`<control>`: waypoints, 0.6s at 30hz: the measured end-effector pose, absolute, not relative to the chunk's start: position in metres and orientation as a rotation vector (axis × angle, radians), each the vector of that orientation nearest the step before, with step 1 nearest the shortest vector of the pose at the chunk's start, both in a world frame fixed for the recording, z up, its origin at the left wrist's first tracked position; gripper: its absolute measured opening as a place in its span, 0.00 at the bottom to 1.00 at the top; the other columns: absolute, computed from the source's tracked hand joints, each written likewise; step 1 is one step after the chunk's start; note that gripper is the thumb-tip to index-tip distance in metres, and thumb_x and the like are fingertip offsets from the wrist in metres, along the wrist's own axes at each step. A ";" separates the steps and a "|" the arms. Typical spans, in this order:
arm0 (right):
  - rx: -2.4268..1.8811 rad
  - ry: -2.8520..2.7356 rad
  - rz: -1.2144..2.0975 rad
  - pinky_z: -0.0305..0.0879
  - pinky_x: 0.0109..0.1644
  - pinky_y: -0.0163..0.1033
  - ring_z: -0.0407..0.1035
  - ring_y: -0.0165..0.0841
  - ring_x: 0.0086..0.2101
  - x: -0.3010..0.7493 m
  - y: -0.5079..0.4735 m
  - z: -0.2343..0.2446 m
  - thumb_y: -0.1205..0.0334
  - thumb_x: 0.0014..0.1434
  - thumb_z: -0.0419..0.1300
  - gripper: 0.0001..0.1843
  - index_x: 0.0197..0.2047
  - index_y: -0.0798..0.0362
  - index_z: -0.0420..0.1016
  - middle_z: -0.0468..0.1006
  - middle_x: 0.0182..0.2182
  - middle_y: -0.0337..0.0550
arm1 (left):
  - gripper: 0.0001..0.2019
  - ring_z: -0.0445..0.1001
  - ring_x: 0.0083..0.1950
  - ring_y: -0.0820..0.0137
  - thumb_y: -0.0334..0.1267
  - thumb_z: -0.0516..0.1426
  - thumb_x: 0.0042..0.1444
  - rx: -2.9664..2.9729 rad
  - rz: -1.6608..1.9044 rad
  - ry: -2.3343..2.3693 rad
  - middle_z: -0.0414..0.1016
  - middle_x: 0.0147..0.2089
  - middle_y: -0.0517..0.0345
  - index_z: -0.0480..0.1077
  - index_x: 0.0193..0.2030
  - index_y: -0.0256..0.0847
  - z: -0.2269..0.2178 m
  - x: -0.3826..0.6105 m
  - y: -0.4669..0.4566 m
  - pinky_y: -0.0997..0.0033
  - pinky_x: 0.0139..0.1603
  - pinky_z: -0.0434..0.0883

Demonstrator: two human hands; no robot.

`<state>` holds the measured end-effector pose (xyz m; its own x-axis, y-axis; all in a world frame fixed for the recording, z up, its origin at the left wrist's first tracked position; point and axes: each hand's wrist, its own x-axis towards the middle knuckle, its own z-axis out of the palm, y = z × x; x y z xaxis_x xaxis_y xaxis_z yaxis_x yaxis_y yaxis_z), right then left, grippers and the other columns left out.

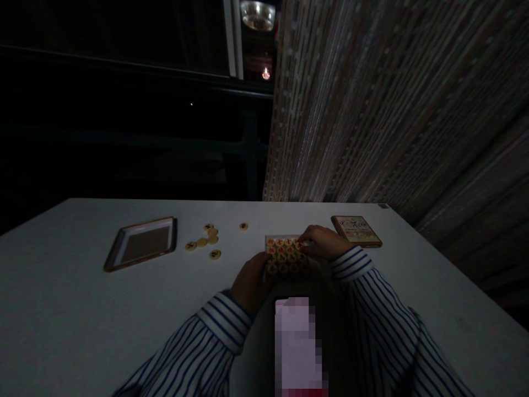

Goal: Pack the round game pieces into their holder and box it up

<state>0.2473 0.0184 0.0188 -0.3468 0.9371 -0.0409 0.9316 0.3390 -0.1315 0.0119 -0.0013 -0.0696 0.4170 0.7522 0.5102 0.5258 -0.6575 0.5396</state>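
Left hand point(250, 280) clasps a box point(284, 237) of discs.
Right hand point(324, 241) touches far-right discs point(296, 242), pinch unclear; arranging seems in hand, next calling for level seating.

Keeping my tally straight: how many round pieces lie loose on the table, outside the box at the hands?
7: five pieces clustered right of the shallow tray, one piece on their near side, one piece alone farther right. Others may hide behind the hands.

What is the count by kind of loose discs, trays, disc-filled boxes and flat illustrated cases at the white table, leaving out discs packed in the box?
Loose discs: 7
Shallow tray: 1
Disc-filled box: 1
Flat illustrated case: 1
Total: 10
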 end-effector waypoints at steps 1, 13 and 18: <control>-1.773 -2.532 0.205 0.59 0.47 0.38 0.67 0.38 0.44 0.248 0.018 0.019 0.57 0.51 0.56 0.17 0.44 0.51 0.74 0.74 0.42 0.47 | 0.21 0.70 0.52 0.60 0.34 0.57 0.49 2.378 1.085 1.116 0.70 0.51 0.46 0.62 0.51 0.40 -0.070 0.012 -0.001 0.55 0.49 0.70; -1.795 -2.539 0.189 0.59 0.47 0.37 0.67 0.37 0.44 0.248 0.020 0.020 0.60 0.56 0.51 0.17 0.46 0.49 0.74 0.74 0.42 0.46 | 0.21 0.69 0.52 0.61 0.37 0.56 0.51 2.444 1.072 1.124 0.70 0.52 0.46 0.60 0.52 0.40 -0.071 0.011 -0.001 0.57 0.48 0.71; -1.793 -2.572 0.183 0.59 0.46 0.37 0.67 0.36 0.44 0.248 0.020 0.019 0.60 0.57 0.50 0.17 0.47 0.48 0.73 0.74 0.42 0.46 | 0.20 0.70 0.52 0.61 0.35 0.56 0.49 2.415 1.095 1.124 0.70 0.51 0.48 0.62 0.51 0.42 -0.068 0.012 -0.002 0.57 0.48 0.71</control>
<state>0.2476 0.0198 0.0194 -0.3481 0.9351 -0.0660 0.9350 0.3413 -0.0961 0.0122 -0.0024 -0.0679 0.4161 0.7417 0.5261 0.5452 -0.6665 0.5084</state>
